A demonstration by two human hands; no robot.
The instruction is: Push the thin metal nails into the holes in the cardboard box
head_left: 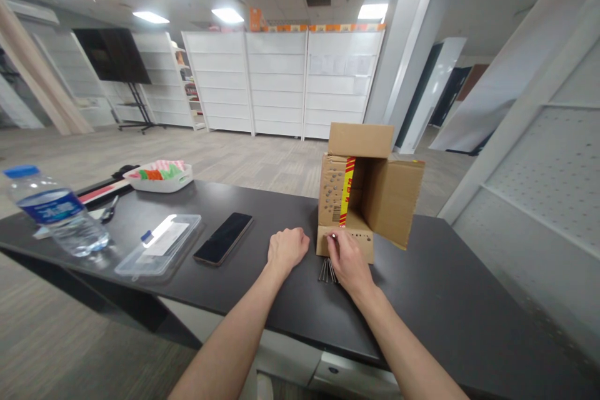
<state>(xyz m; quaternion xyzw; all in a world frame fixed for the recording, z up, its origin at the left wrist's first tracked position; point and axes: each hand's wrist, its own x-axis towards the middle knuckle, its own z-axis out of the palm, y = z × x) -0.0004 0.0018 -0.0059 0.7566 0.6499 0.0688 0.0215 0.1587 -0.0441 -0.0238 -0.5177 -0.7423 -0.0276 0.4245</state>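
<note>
An open cardboard box [332,190] stands on the dark table, its flaps spread and many small holes or nail heads in its left side. My right hand [349,262] is at the box's lower front flap, fingers pinched round a small nail whose head shows at the fingertips. Beneath that hand, several nails [327,270] lie fanned on the table. More small dark spots line the lower flap. My left hand [288,249] rests on the table left of the box, fingers curled in; whether it holds something is hidden.
A black phone [224,238], a clear plastic case [159,245] and a water bottle [59,212] are on the left of the table. A white basket [159,181] with colourful items sits behind them. A white perforated panel [548,194] stands at right.
</note>
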